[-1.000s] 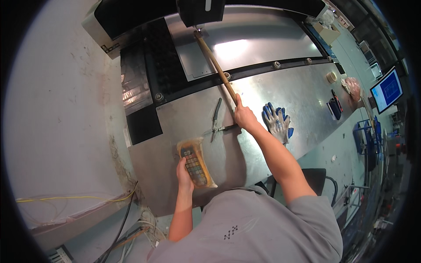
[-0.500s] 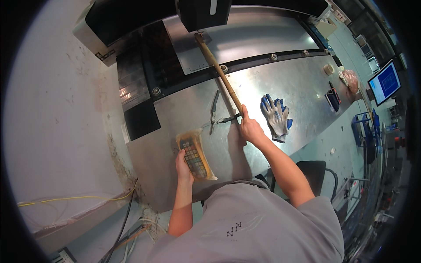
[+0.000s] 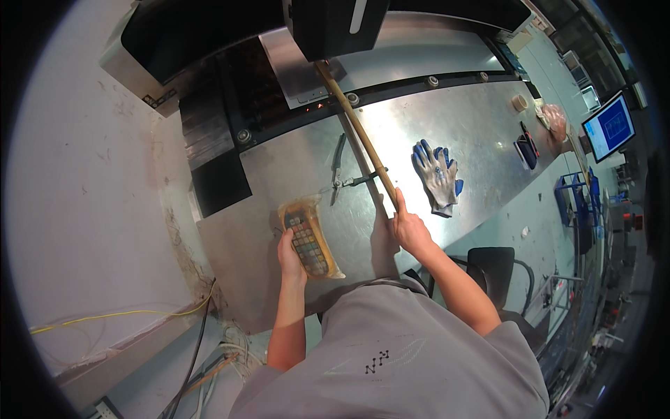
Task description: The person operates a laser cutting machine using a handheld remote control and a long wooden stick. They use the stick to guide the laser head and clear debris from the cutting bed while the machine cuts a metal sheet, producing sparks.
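Note:
My left hand [image 3: 289, 255] holds a keypad remote in a yellowish plastic cover [image 3: 308, 237] flat on the steel table [image 3: 453, 119]. My right hand [image 3: 410, 229] grips the near end of a long wooden stick [image 3: 356, 126]; the stick slants up and left, and its far end reaches under the dark machine head [image 3: 335, 24]. A pair of pliers [image 3: 340, 167] lies on the table just left of the stick.
A pair of blue and white work gloves [image 3: 437, 174] lies right of the stick. Small tools [image 3: 525, 146] and a tape roll [image 3: 518, 103] sit farther right. A monitor [image 3: 608, 126] glows at the right. Cables [image 3: 202, 349] trail on the floor at lower left. A black chair [image 3: 499, 269] stands behind me.
My right hand has slid down toward the near end of the stick. The view has shifted, and the left hand still holds the remote.

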